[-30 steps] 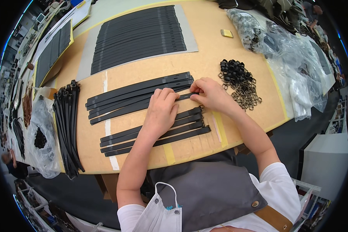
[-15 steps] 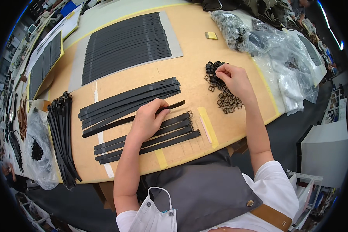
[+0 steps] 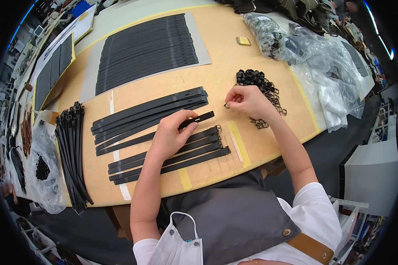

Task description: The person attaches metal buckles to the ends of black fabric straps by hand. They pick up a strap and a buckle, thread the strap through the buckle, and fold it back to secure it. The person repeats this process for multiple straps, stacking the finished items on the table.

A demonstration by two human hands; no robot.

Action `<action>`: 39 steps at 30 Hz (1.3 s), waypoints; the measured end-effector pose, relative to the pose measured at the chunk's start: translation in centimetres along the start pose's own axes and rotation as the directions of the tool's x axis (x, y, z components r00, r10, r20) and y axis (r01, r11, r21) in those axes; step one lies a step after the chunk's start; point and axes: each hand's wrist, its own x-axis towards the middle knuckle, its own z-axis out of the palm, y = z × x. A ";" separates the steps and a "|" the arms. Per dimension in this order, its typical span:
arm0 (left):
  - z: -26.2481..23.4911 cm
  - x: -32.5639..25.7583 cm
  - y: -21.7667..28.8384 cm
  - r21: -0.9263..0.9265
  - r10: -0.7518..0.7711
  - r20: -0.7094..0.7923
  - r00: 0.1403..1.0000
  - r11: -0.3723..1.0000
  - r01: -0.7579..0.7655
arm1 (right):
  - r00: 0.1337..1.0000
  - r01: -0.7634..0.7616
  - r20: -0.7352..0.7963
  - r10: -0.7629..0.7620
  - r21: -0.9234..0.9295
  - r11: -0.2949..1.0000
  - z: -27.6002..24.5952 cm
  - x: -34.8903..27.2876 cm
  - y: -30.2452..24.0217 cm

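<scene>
Left hand (image 3: pixel 171 134) pinched on black strap (image 3: pixel 163 131) mid-worktop (image 3: pixel 216 75), right hand (image 3: pixel 247 100) pinching small metal ring (image 3: pixel 227 105), buckle pile (image 3: pixel 261 86) just beside.

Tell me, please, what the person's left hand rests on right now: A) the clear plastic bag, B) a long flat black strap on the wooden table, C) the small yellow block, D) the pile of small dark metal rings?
B: the left hand presses down on a long flat black strap on the wooden table, while the right hand pinches a small metal ring beside the ring pile.
</scene>
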 end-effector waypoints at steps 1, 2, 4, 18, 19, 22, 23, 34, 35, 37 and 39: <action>0.0 0.0 -0.1 0.002 0.002 -0.001 1.000 1.000 -0.002 | 0.999 0.008 0.048 -0.006 -0.050 0.999 0.4 0.2 -0.5; 0.0 0.0 -0.1 0.001 -0.004 0.004 1.000 1.000 0.004 | 0.995 0.019 0.096 -0.009 -0.099 0.995 0.7 0.3 -1.2; -0.1 -0.1 0.0 -0.002 -0.017 0.011 1.000 1.000 0.017 | 0.990 0.049 0.136 -0.024 -0.185 0.982 0.6 0.3 -2.1; -0.2 -0.1 0.1 0.028 0.004 -0.049 0.999 1.000 -0.002 | 0.974 -0.216 0.211 0.087 0.730 0.648 4.5 -0.9 -0.7; -0.2 -0.1 0.2 0.024 0.008 -0.055 0.998 1.000 -0.007 | 0.969 -0.239 0.235 0.076 0.810 0.536 4.8 -1.0 -0.7; -0.6 -0.2 0.5 0.056 0.007 -0.019 1.000 0.998 -0.006 | 0.964 -0.255 0.251 0.082 0.803 0.539 5.6 -1.1 -0.6; -0.5 -0.2 0.4 0.052 0.026 -0.025 0.999 0.998 -0.024 | 0.965 -0.252 0.247 0.084 0.794 0.553 5.9 -1.1 -0.6; 0.2 -0.3 0.4 0.015 0.118 -0.037 0.992 0.993 -0.118 | 0.998 0.019 -0.068 -0.005 0.204 0.979 2.6 -0.9 -2.8; 0.1 -0.3 0.4 0.022 0.110 -0.034 0.993 0.994 -0.109 | 0.979 0.001 -0.204 -0.011 -0.047 0.999 0.6 -0.9 -2.8; 0.0 -0.2 0.4 0.030 0.101 -0.016 0.995 0.995 -0.100 | 0.968 -0.038 -0.249 -0.039 -0.298 0.954 -2.0 -1.1 -1.3; 0.0 -0.3 0.2 0.021 0.073 -0.021 0.997 0.997 -0.073 | 0.981 -0.124 -0.185 0.059 -0.362 0.924 -2.3 -1.6 -0.8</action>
